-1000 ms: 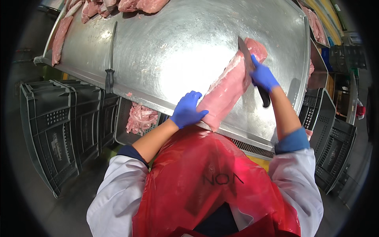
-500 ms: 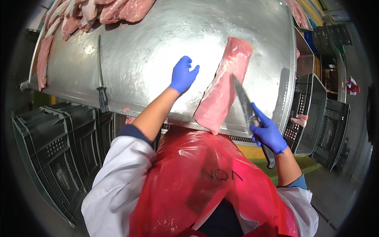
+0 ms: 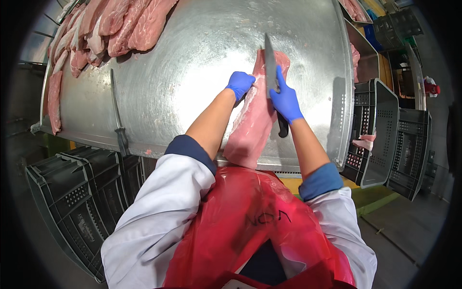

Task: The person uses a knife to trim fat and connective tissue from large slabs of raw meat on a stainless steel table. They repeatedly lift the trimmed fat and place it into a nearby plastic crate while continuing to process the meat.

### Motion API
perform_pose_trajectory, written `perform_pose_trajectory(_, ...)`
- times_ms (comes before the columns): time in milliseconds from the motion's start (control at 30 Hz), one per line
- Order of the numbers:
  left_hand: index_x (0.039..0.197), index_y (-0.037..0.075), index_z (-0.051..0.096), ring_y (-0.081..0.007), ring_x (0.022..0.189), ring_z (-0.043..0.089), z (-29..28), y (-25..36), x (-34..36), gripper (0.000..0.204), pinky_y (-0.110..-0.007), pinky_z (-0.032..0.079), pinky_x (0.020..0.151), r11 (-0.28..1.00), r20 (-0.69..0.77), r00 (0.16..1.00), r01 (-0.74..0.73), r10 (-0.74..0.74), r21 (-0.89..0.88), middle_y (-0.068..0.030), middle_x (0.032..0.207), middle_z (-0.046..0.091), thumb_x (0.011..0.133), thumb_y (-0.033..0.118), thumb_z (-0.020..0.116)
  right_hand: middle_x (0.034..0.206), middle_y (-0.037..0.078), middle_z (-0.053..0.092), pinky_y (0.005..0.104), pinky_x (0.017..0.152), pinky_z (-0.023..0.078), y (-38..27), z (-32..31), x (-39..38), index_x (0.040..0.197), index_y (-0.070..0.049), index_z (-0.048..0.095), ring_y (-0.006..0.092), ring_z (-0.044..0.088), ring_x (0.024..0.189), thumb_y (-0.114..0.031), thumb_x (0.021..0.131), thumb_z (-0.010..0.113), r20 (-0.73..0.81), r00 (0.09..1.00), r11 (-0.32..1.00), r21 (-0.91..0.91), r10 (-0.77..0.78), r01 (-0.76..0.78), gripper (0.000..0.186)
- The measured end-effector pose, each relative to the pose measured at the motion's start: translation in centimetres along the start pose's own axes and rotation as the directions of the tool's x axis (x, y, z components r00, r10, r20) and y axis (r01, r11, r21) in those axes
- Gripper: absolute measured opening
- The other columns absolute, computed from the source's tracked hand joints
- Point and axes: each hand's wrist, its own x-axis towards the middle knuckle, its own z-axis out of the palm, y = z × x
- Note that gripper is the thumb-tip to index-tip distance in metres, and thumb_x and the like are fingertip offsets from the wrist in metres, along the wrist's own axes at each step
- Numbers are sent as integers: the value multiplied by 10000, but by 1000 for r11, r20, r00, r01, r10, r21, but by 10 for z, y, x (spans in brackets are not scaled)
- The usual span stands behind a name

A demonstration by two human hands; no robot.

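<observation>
A long, pale pink pork loin [image 3: 250,125] lies lengthwise in front of me on the metal table [image 3: 202,29], its near end at the table's front edge. My left hand [image 3: 240,84] is closed at the loin's left edge, towards its far end, and the fingers seem to pinch the rim of the meat. In my right hand [image 3: 286,101] is a broad-bladed knife [image 3: 270,62] with a black handle. Its index finger stretches along the blade. The blade lies over the far part of the loin and points away from me. Both hands wear blue gloves.
A pile of meat pieces [image 3: 115,29] covers the far left corner. A sharpening steel [image 3: 116,98] lies at the left, its handle over the front edge. Dark crates [image 3: 82,192] stand below left; more crates [image 3: 380,135] stand at the right, one with a meat scrap [image 3: 365,141].
My right hand has brought the knife up and left, from beside the loin to over its far part. My left hand has moved right and closed at the loin's edge.
</observation>
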Motion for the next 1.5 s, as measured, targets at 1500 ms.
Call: perform_pose_trajectory(1500, 937, 16, 663, -93, 640, 552, -48, 99, -94, 72, -243, 473, 596, 664, -50, 998, -68, 45, -745, -15, 793, 606, 914, 84, 666, 745, 239, 652, 400, 606, 566, -32, 24, -83, 1618, -187, 213, 306, 633, 516, -124, 928, 520, 377, 920, 962, -192, -108, 192, 758)
